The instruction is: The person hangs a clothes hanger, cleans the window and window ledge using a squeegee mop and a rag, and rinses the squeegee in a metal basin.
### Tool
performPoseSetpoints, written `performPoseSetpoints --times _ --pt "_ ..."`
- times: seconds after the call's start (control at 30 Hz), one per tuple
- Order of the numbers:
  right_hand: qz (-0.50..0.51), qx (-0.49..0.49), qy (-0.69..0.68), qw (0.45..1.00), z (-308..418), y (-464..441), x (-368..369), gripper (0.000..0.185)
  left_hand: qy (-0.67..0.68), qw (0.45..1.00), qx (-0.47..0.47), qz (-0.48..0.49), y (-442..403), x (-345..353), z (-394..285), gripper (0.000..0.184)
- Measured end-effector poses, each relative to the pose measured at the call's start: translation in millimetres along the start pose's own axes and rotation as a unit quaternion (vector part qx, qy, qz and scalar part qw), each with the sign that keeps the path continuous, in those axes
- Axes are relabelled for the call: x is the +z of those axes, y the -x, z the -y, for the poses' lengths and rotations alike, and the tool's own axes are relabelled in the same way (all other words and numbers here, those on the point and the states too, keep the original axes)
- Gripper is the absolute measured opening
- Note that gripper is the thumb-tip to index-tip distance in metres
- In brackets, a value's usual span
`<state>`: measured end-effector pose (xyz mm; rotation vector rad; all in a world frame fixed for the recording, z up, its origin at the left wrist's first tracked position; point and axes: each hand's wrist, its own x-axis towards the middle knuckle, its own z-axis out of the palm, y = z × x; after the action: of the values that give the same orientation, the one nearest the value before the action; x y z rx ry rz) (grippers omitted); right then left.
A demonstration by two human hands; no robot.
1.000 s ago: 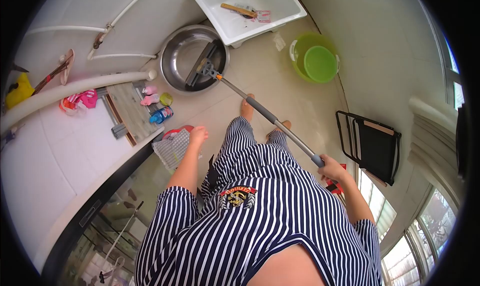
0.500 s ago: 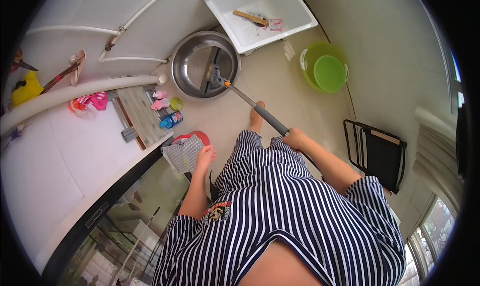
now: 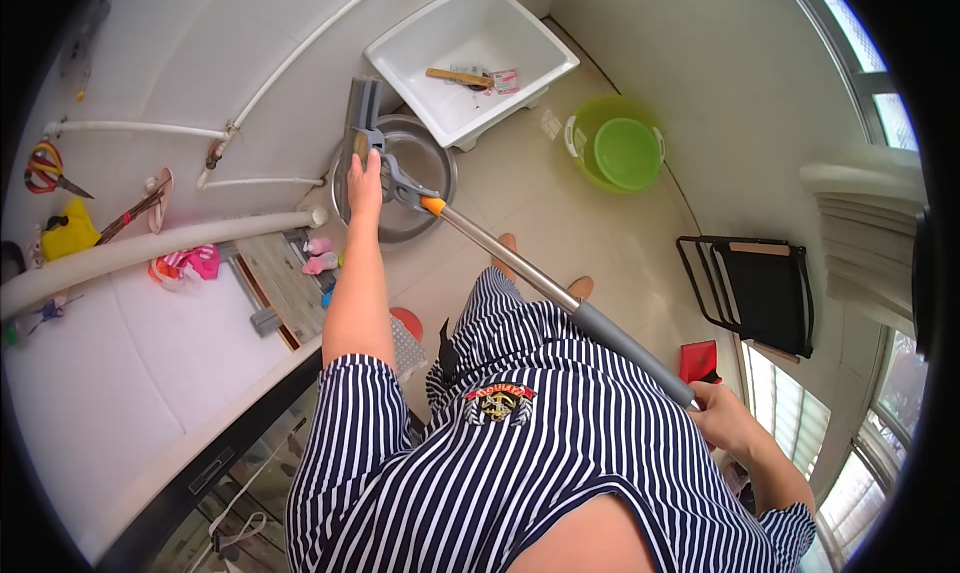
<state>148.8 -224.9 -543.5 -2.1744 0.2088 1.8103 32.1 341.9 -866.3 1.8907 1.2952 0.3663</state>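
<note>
A long-handled mop (image 3: 520, 268) crosses in front of me, with a grey grip, a metal pole, an orange collar and a long flat grey head. My right hand (image 3: 724, 419) is closed round the grip's end by my side. Stretched forward, my left hand (image 3: 364, 188) is at the mop head (image 3: 365, 103), thumb and fingers on either side of its edge; part of the fingers is hidden. Beneath the head, on the floor, is a round steel basin (image 3: 435, 163), partly covered by the mop and my hand.
A white sink (image 3: 455, 123) holding a wooden-handled brush stands behind the basin. Green tubs (image 3: 628, 155) sit right of it. A folded black chair (image 3: 765, 288) leans at the right wall, near a red dustpan (image 3: 700, 361). Pipes (image 3: 150, 131) and a white counter (image 3: 110, 363) are on the left.
The mop head has risen out of the basin and moved toward the left wall. My right hand has drawn the handle back to the right; my left hand has reached forward to the head.
</note>
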Motion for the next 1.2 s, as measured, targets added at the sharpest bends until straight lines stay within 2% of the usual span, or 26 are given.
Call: performPoseSetpoints --times 0.03,0.1,0.13,0.17,0.2,0.23,0.27,0.3,0.37,0.4,0.43,0.5,0.57,0.63,0.7,0.77,0.8,0.9,0.97,1.2 --pt "-0.003 0.004 -0.021 1.000 -11.2 7.9 4.0 0.031 0.059 0.997 -0.030 0.041 -6.9 3.1 -27.3 0.086" --pt "-0.034 -0.050 -0.029 0.998 -35.1 16.0 14.6 0.032 0.094 0.995 -0.001 0.018 -33.3 20.9 -47.7 0.080" --pt "-0.062 -0.081 0.042 0.994 -34.1 24.9 14.6 0.032 0.105 0.994 -0.014 0.010 -50.7 21.7 -59.9 0.073" --pt "-0.072 -0.064 0.004 0.995 -26.0 34.8 18.0 0.032 0.114 0.993 -0.027 0.004 -64.2 21.1 -78.7 0.066" --pt "-0.080 -0.070 -0.022 0.994 -33.4 34.9 20.4 0.032 0.259 0.965 -0.042 -0.020 -63.7 25.8 -104.6 0.048" --pt "-0.086 -0.076 -0.046 0.992 -41.8 34.9 22.0 0.032 0.326 0.944 -0.050 -0.019 -62.7 26.9 -129.3 0.033" --pt "-0.085 -0.100 -0.077 0.988 -49.1 32.8 23.7 0.031 0.376 0.923 -0.076 -0.021 -67.9 24.9 -145.3 0.032" --pt "-0.088 -0.156 -0.103 0.978 -75.6 16.8 29.6 0.031 0.425 0.899 -0.102 -0.022 -72.5 23.8 -163.8 0.032" --pt "-0.080 -0.176 -0.205 0.960 -89.5 -3.0 37.8 0.033 0.428 0.900 -0.080 -0.005 -70.0 27.4 -174.6 0.033" --pt "-0.066 -0.142 -0.219 0.963 -78.2 -0.6 37.3 0.035 0.488 0.870 -0.065 -0.019 -72.8 29.6 -172.5 0.033" --pt "-0.094 -0.163 -0.227 0.955 -82.3 -11.1 46.1 0.035 0.543 0.837 -0.054 -0.034 -68.1 32.3 -170.8 0.034" --pt "-0.103 -0.173 -0.270 0.942 -79.0 -16.4 48.1 0.037 0.544 0.838 -0.038 -0.027 -49.3 37.0 -161.4 0.035" --pt "-0.116 -0.189 -0.309 0.925 -64.4 -21.4 49.0 0.038 0.588 0.800 -0.105 -0.062 -23.9 46.6 -157.3 0.036" --pt "-0.175 -0.186 -0.256 0.932 -52.8 -23.7 52.5 0.040 0.592 0.793 -0.128 -0.068 3.4 52.0 -148.1 0.036" --pt "-0.202 -0.220 -0.241 0.923 -49.9 -43.4 64.8 0.041 0.620 0.773 -0.130 -0.018 29.0 65.5 -121.1 0.032" --pt "-0.199 -0.171 -0.188 0.947 -35.7 -50.5 68.3 0.041 0.637 0.749 -0.182 0.009 86.9 93.9 -132.3 0.035" --pt "-0.224 -0.217 -0.209 0.927 -39.4 -58.5 74.9 0.043 0.644 0.742 -0.186 0.011 85.8 95.4 -128.0 0.035" --pt "-0.225 -0.235 -0.194 0.925 -43.7 -62.5 74.0 0.043 0.651 0.729 -0.213 0.011 89.0 95.6 -123.7 0.032" --pt "-0.230 -0.233 -0.196 0.925 -43.3 -63.0 69.9 0.044 0.662 0.714 -0.229 -0.019 84.8 99.7 -129.8 0.032" --pt "-0.235 -0.243 -0.178 0.924 -47.1 -62.8 70.4 0.044 0.667 0.713 -0.216 0.010 77.0 97.3 -122.7 0.032"
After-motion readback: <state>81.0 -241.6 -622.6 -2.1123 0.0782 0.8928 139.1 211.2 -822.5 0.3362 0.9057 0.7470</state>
